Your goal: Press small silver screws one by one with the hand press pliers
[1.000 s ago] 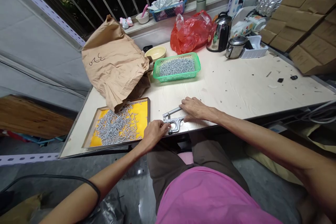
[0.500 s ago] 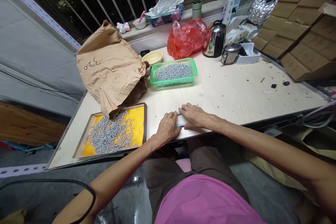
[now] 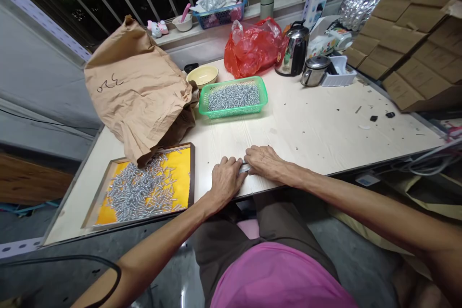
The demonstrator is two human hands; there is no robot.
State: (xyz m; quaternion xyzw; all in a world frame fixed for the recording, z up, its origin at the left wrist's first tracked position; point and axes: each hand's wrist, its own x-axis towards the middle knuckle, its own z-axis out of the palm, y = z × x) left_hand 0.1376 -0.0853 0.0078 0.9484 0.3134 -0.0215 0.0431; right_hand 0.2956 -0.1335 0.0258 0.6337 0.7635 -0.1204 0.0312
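My left hand [image 3: 226, 178] and my right hand [image 3: 265, 162] are closed on the two ends of a small flat silver-grey piece [image 3: 245, 168] near the table's front edge. Fingers cover most of it, so its kind does not show. Left of my hands, a shallow tray [image 3: 192, 173] with a yellow lining holds a heap of small shiny metal pins [image 3: 139, 190]. Beyond my hands stands a green plastic basket [image 3: 234, 114], filled with similar metal pins [image 3: 234, 96].
A big brown paper bag [image 3: 137, 86] leans over the tray's back edge. Behind the basket are a cream bowl [image 3: 202, 76], a red plastic bag [image 3: 252, 50], a kettle [image 3: 293, 50] and a steel pot [image 3: 315, 73]. Cardboard boxes [image 3: 407, 38] are stacked at the right.
The silver-grey piece has turned in my hands: its broad face showed before, now only a narrow strip. My hands have come slightly closer together. The whole view has shifted a little.
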